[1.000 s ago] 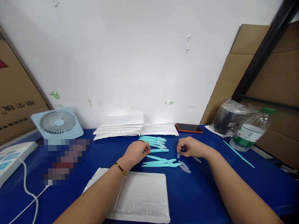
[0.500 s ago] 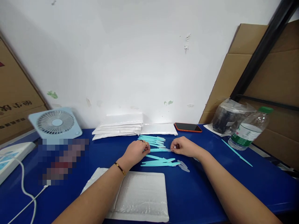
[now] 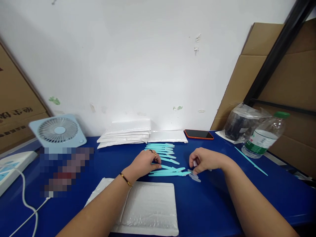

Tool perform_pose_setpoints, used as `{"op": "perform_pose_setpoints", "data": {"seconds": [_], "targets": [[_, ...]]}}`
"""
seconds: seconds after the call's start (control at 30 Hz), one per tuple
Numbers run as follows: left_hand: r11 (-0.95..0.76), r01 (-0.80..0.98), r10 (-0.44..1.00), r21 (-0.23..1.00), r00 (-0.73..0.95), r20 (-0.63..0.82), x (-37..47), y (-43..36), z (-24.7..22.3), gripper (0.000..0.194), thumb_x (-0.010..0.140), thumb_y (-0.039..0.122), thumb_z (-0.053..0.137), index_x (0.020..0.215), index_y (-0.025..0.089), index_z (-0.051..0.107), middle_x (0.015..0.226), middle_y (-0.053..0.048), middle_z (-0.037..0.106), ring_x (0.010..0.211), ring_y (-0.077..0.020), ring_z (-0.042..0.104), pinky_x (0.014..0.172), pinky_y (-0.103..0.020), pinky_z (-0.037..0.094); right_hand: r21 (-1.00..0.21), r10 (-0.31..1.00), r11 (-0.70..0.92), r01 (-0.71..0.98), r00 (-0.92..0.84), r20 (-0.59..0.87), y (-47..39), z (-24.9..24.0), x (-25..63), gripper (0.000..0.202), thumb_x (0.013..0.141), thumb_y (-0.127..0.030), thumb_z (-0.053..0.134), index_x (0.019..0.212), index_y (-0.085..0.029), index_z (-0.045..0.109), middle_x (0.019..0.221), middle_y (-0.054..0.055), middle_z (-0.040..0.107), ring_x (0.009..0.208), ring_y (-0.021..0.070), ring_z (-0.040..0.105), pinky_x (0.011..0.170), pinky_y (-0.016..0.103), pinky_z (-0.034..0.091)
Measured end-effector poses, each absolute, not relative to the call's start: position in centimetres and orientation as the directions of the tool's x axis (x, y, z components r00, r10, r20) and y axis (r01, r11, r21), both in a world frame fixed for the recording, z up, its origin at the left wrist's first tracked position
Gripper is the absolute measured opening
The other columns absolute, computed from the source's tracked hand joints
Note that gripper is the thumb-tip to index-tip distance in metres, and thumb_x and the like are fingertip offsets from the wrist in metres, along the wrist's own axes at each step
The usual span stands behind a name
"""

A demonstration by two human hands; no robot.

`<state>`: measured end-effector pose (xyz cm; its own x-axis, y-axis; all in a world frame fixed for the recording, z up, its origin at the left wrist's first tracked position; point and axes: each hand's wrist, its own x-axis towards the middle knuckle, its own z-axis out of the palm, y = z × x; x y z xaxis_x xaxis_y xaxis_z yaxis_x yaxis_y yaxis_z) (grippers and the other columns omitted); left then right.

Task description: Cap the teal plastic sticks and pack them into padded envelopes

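Slim turquoise eyebrow razors (image 3: 163, 150) lie in a row on the blue table, several with clear caps on their right ends. Nearer me is a looser group of razors (image 3: 170, 173). My left hand (image 3: 146, 162) is closed, thumb and forefinger pinching the left end of a razor (image 3: 166, 167) in that group. To the right, loose clear caps (image 3: 195, 178) lie by the razor tips. My right hand (image 3: 204, 160) is curled over them, its thumb and fingertips on a cap. Something pale shows among its fingers.
A white bubble mailer (image 3: 150, 207) lies in front of me, with a stack of mailers (image 3: 125, 133) against the wall. A phone (image 3: 198, 134), a bottle (image 3: 263, 138) and a single razor (image 3: 250, 161) are to the right. A fan (image 3: 59, 130) and power strip (image 3: 17, 168) stand left.
My right hand has let go of the capped razor in the row and moved right and nearer, to the loose caps. My left hand has dropped slightly toward the nearer razors.
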<state>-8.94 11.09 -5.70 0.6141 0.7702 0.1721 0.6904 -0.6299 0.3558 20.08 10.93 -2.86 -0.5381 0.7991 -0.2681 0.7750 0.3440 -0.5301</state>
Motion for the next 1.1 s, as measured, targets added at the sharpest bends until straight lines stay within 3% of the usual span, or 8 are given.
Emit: {"op": "perform_pose_setpoints", "data": {"seconds": [0.1, 0.27, 0.57, 0.77, 0.93, 1.03, 1.1], "targets": [[-0.559, 0.739, 0.823, 0.375, 0.551, 0.14, -8.8, 11.2, -6.2, 0.015, 0.076, 0.038, 0.06, 0.074, 0.023, 0.064, 0.079, 0.002, 0.063, 0.076, -0.0141, 0.055, 0.066, -0.023, 0.038, -0.498, 0.81, 0.328, 0.802, -0.511, -0.289, 11.0, -3.3, 20.0, 0.015, 0.061, -0.032, 0.067, 0.07, -0.02, 0.069, 0.057, -0.001, 0.06, 0.05, 0.0116, 0.052, 0.042, 0.02, 0.034], [-0.463, 0.781, 0.881, 0.419, 0.46, 0.115, -8.7, 11.4, -6.7, 0.018, 0.077, 0.039, 0.056, 0.075, 0.022, 0.062, 0.075, 0.001, 0.063, 0.067, -0.0138, 0.054, 0.056, -0.023, 0.035, -0.449, 0.888, 0.372, 0.812, -0.453, -0.082, 12.0, -4.4, 19.6, 0.01, 0.065, -0.024, 0.063, 0.074, -0.02, 0.067, 0.069, 0.001, 0.065, 0.06, 0.013, 0.058, 0.051, 0.02, 0.039], [-0.492, 0.801, 0.871, 0.342, 0.457, 0.182, -8.5, 11.4, -6.8, 0.017, 0.078, 0.028, 0.05, 0.081, 0.025, 0.067, 0.084, 0.001, 0.066, 0.077, -0.0152, 0.057, 0.065, -0.024, 0.039, -0.366, 0.812, 0.554, 0.748, -0.582, 0.042, 12.3, -5.1, 18.4, 0.008, 0.068, -0.017, 0.056, 0.067, -0.019, 0.064, 0.068, -0.001, 0.063, 0.06, 0.0107, 0.055, 0.054, 0.019, 0.037], [-0.498, 0.824, 0.866, 0.272, 0.456, 0.205, -8.3, 11.3, -6.8, 0.018, 0.078, 0.024, 0.049, 0.082, 0.026, 0.067, 0.084, 0.002, 0.066, 0.076, -0.0147, 0.058, 0.065, -0.024, 0.039, -0.303, 0.902, 0.428, 0.851, -0.421, 0.092, 12.6, -5.4, 18.4, 0.021, 0.067, -0.032, 0.062, 0.084, -0.02, 0.062, 0.077, 0.002, 0.065, 0.068, 0.0157, 0.057, 0.055, 0.022, 0.038], [-0.524, 0.819, 0.849, 0.234, 0.48, 0.22, -8.1, 11.3, -6.7, 0.019, 0.08, 0.022, 0.047, 0.081, 0.024, 0.066, 0.083, 0.0, 0.065, 0.077, -0.0149, 0.058, 0.067, -0.024, 0.039, -0.249, 0.921, 0.39, 0.886, -0.38, 0.092, 12.8, -5.5, 18.4, 0.018, 0.071, -0.034, 0.06, 0.083, -0.022, 0.064, 0.081, 0.004, 0.065, 0.075, 0.0188, 0.058, 0.061, 0.025, 0.039], [-0.524, 0.817, 0.85, 0.242, 0.48, 0.218, -8.1, 11.3, -6.7, 0.018, 0.08, 0.021, 0.047, 0.081, 0.024, 0.065, 0.083, 0.0, 0.065, 0.077, -0.0152, 0.058, 0.066, -0.025, 0.039, -0.234, 0.956, 0.292, 0.927, -0.273, 0.112, 12.9, -5.6, 18.0, 0.025, 0.068, -0.04, 0.064, 0.085, -0.021, 0.063, 0.082, 0.006, 0.065, 0.076, 0.0202, 0.058, 0.058, 0.025, 0.037], [-0.527, 0.814, 0.848, 0.245, 0.483, 0.218, -8.1, 11.3, -6.7, 0.018, 0.08, 0.021, 0.048, 0.081, 0.024, 0.066, 0.083, 0.0, 0.065, 0.077, -0.0152, 0.058, 0.066, -0.025, 0.039, -0.21, 0.973, 0.219, 0.953, -0.197, 0.12, 13.1, -5.8, 17.7, 0.021, 0.069, -0.035, 0.063, 0.083, -0.02, 0.062, 0.083, 0.007, 0.065, 0.077, 0.0205, 0.058, 0.057, 0.024, 0.036]]}}
